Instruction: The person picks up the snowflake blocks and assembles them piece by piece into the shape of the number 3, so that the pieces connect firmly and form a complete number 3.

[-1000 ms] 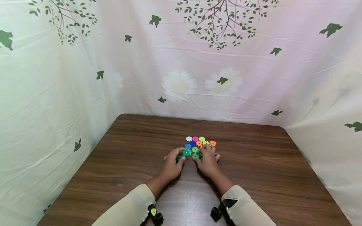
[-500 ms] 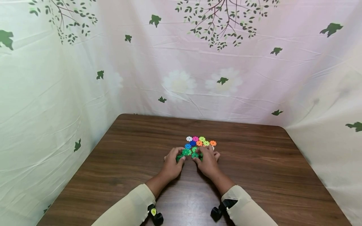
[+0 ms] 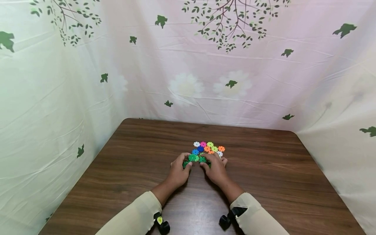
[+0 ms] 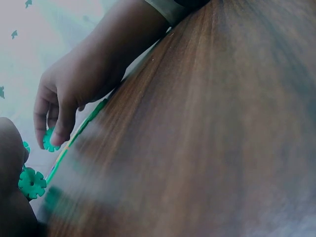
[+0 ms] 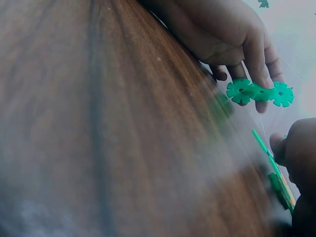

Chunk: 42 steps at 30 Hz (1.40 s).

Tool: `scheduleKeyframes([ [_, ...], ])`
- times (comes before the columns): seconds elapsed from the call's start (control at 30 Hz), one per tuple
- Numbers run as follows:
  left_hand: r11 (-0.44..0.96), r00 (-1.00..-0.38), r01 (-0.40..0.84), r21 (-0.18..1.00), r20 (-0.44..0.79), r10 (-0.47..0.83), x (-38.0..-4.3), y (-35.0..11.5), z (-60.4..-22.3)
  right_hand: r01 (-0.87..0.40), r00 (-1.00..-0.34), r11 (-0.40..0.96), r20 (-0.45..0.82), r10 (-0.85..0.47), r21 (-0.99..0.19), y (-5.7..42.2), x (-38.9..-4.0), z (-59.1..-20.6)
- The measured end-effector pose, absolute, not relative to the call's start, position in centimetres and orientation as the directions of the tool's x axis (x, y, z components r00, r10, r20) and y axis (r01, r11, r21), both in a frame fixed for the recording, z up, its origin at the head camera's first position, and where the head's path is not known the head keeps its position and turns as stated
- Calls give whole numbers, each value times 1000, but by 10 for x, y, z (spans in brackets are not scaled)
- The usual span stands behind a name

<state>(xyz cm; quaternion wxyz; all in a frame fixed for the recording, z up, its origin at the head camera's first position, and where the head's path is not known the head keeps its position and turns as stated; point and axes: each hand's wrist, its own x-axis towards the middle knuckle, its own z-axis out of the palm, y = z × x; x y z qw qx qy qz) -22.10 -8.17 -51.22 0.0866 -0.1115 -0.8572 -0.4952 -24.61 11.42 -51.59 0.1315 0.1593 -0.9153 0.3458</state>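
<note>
My left hand [image 3: 178,169] holds a short chain of linked green notched plastic discs [image 5: 261,93], pinched between thumb and fingers. In the left wrist view one disc of it [image 4: 32,183] shows beside the near hand. Across a narrow gap, my right hand [image 3: 215,168] pinches a single green disc [image 3: 202,159] between thumb and fingertips; the left wrist view shows this disc [image 4: 51,139] held up over the table. Other green discs lie low by the right hand, partly hidden under it.
Just beyond the hands several loose discs lie flat: white [image 3: 196,144], pink [image 3: 203,144], blue [image 3: 195,151], yellow [image 3: 210,144], orange [image 3: 221,148]. The brown wooden table [image 3: 264,169] meets a printed curtain [image 3: 205,71] at its back and sides.
The right fingertips have shifted left onto a green disc, uncovering a white disc and more orange by the fingers. The left hand has barely moved; its green chain has tilted slightly.
</note>
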Motion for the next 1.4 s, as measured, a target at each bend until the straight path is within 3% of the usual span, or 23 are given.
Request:
scheduleKeyframes([
  [0.63,508,-959,275,816,267,91,-222,-81,-514,-490,-866,618,425,-263,-615,116,-246,-518],
  [1.4,517,-910,393,761,403,98,-223,-82,-519,-568,-818,515,505,-274,-642,114,-244,-516],
])
